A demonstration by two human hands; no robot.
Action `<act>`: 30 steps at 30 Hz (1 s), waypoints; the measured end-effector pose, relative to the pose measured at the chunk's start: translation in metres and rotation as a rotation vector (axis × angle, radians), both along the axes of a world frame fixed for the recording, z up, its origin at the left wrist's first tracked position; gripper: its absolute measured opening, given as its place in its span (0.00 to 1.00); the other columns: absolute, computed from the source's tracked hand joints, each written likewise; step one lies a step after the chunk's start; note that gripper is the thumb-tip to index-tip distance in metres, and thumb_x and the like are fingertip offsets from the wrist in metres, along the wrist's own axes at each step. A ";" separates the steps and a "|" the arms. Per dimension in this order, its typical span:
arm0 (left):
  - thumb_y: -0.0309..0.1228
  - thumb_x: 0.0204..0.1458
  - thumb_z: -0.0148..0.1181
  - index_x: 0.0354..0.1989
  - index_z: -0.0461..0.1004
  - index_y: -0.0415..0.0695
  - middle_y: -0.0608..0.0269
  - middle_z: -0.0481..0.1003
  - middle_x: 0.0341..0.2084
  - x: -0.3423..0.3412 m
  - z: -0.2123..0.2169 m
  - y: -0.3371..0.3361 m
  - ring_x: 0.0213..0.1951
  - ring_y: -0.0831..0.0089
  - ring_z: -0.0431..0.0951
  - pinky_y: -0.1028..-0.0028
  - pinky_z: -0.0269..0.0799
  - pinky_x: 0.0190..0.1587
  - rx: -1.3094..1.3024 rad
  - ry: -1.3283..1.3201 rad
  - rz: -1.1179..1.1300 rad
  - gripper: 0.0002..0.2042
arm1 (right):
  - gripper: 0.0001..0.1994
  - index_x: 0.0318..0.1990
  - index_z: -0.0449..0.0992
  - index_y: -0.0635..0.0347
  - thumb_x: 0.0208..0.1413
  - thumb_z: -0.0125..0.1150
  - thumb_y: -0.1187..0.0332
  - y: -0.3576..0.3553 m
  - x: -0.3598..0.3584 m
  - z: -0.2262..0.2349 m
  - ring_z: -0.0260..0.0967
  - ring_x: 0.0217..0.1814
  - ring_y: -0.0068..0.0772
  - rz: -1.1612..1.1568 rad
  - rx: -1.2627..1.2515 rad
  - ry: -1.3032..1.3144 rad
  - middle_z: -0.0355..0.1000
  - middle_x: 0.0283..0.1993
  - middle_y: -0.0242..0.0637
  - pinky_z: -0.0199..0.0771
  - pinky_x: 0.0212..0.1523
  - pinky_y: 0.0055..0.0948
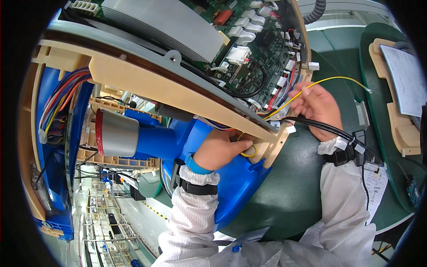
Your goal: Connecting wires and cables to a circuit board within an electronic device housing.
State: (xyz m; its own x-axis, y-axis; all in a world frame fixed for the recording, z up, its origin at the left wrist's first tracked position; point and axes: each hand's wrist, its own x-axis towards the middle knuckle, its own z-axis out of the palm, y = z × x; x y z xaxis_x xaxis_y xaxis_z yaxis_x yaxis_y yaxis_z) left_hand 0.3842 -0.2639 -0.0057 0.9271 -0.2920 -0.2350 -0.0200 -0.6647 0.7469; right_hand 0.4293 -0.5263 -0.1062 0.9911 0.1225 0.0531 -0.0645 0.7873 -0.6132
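Note:
My left hand (219,148) reaches under the beige frame (178,89) of a tilted assembly and pinches a loop of yellow wire (250,150) at the frame's lower corner. My right hand (316,107) holds the same yellow wire (338,80) higher up, beside the green circuit board (262,40) with its white connectors. The wire's free end runs off to the right over the green mat. A black cable (320,127) passes under my right hand. Both wrists carry black straps over white striped sleeves.
A blue housing (235,182) with a grey cylinder (118,133) hangs below the frame. A bundle of coloured wires (58,104) sits at the left. On the green mat (289,191) lie papers (376,182); a beige tray with a sheet (402,80) stands at right.

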 end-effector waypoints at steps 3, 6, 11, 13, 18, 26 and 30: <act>0.36 0.51 0.64 0.41 0.77 0.35 0.54 0.80 0.31 0.002 0.004 -0.001 0.35 0.64 0.80 0.69 0.74 0.39 0.117 -0.015 -0.053 0.16 | 0.13 0.50 0.70 0.68 0.66 0.51 0.67 -0.010 0.005 -0.003 0.72 0.38 0.28 -0.264 0.094 -0.076 0.75 0.44 0.47 0.74 0.41 0.27; 0.37 0.51 0.63 0.39 0.77 0.37 0.54 0.79 0.29 0.001 0.001 -0.002 0.31 0.65 0.79 0.70 0.72 0.35 0.178 -0.089 -0.098 0.15 | 0.13 0.49 0.70 0.68 0.66 0.50 0.65 -0.014 0.004 -0.001 0.72 0.38 0.27 -0.391 0.202 -0.068 0.75 0.44 0.47 0.74 0.40 0.26; 0.35 0.51 0.62 0.39 0.77 0.37 0.54 0.78 0.28 0.000 -0.002 -0.001 0.30 0.63 0.78 0.68 0.71 0.34 0.142 -0.141 -0.113 0.13 | 0.15 0.49 0.70 0.68 0.67 0.50 0.63 -0.002 -0.002 0.003 0.74 0.36 0.31 -0.007 -0.005 0.003 0.75 0.43 0.47 0.75 0.37 0.27; 0.34 0.51 0.62 0.40 0.77 0.37 0.53 0.78 0.28 0.000 -0.004 0.001 0.30 0.62 0.78 0.68 0.71 0.34 0.149 -0.189 -0.146 0.13 | 0.16 0.52 0.68 0.68 0.67 0.49 0.64 -0.003 -0.001 0.005 0.74 0.33 0.31 -0.143 0.001 -0.020 0.76 0.41 0.46 0.75 0.34 0.27; 0.31 0.50 0.61 0.40 0.77 0.38 0.51 0.78 0.31 -0.002 -0.013 -0.009 0.34 0.55 0.79 0.64 0.74 0.37 0.065 -0.231 -0.070 0.12 | 0.18 0.59 0.64 0.67 0.68 0.47 0.65 -0.019 0.001 0.003 0.72 0.31 0.27 -0.291 0.284 -0.109 0.76 0.39 0.42 0.71 0.33 0.26; 0.39 0.50 0.60 0.41 0.78 0.43 0.49 0.79 0.34 0.010 -0.038 -0.006 0.37 0.48 0.79 0.58 0.76 0.40 0.446 -0.417 -0.116 0.14 | 0.17 0.58 0.65 0.64 0.68 0.46 0.64 -0.033 -0.004 -0.004 0.67 0.29 0.24 -0.109 0.511 -0.323 0.77 0.39 0.38 0.65 0.30 0.23; 0.40 0.50 0.58 0.40 0.78 0.44 0.47 0.79 0.34 0.011 -0.045 -0.003 0.37 0.46 0.78 0.56 0.75 0.40 0.564 -0.502 -0.180 0.14 | 0.16 0.54 0.68 0.66 0.68 0.47 0.64 -0.023 -0.008 0.009 0.68 0.33 0.25 -0.089 0.301 -0.230 0.75 0.47 0.45 0.67 0.31 0.23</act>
